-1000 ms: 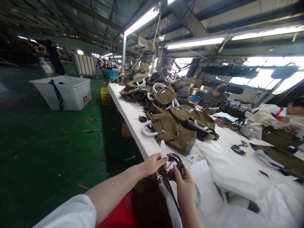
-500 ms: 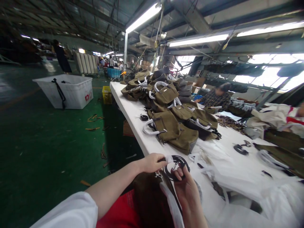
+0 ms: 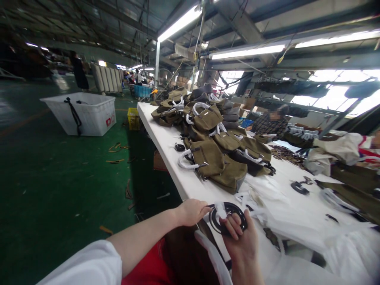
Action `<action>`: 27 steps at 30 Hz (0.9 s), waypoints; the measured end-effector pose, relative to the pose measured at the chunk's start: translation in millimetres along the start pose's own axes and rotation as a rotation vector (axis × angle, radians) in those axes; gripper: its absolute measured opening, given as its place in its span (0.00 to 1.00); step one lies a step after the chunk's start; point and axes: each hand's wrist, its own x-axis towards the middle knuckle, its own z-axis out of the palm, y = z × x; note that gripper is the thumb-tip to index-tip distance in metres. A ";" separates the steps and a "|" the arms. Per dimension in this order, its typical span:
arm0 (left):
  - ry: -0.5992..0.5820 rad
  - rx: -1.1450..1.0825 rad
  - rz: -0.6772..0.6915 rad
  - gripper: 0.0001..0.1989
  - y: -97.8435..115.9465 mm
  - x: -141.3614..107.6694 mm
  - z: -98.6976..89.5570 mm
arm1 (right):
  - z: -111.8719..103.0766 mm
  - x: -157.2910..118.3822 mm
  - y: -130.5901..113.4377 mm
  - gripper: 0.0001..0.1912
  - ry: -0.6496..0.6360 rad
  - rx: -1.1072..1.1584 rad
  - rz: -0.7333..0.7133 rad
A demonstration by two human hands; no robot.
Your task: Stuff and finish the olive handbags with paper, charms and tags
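Note:
Low in front of me is a coiled black strap (image 3: 230,205) with a piece of white wrapping (image 3: 220,210) on it. My right hand (image 3: 242,233) is closed on the coil, its fingers curled through the ring. At the coil's left side, my left hand (image 3: 192,212) pinches the strap with thumb and fingers. Beneath my hands, a dark brown bag (image 3: 184,253) rests against the table edge. Its white-wrapped handle (image 3: 211,255) runs down below my right hand.
Olive bags (image 3: 209,156) with white-wrapped handles are heaped on the white table (image 3: 166,158). Another coiled strap (image 3: 299,187) and thin white sheeting (image 3: 285,206) lie to the right. A co-worker (image 3: 270,122) sits across. On the green floor stands a white bin (image 3: 97,114).
The coil and my right hand have shifted slightly right and down. My left hand has also moved a little lower, and the white wrapping now lies across the coil's opening.

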 end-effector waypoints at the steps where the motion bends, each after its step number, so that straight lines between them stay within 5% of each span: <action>1: 0.006 0.006 -0.007 0.24 0.2 -1.1 1.2 | -0.6 -0.1 1.2 0.25 0.000 0.017 -0.007; 6: 0.011 -0.053 -0.017 0.23 -0.9 -7.4 -1.2 | -3.6 -0.9 4.7 0.24 -0.033 0.011 -0.081; 11: 0.245 -0.153 0.273 0.31 4.3 -5.7 -11.4 | 0.9 -2.8 13.7 0.26 -0.087 -0.147 -0.042; 14: 0.281 -0.215 0.373 0.23 11.0 0.8 -12.6 | 4.0 -6.5 23.8 0.28 -0.096 -0.145 0.012; 20: 0.340 -0.401 0.158 0.29 12.9 3.4 3.8 | 7.2 -13.9 20.9 0.27 -0.089 -0.086 -0.082; 27: 0.239 -0.731 -0.073 0.37 6.7 1.5 5.3 | 9.1 -10.2 20.9 0.27 -0.094 -0.057 -0.036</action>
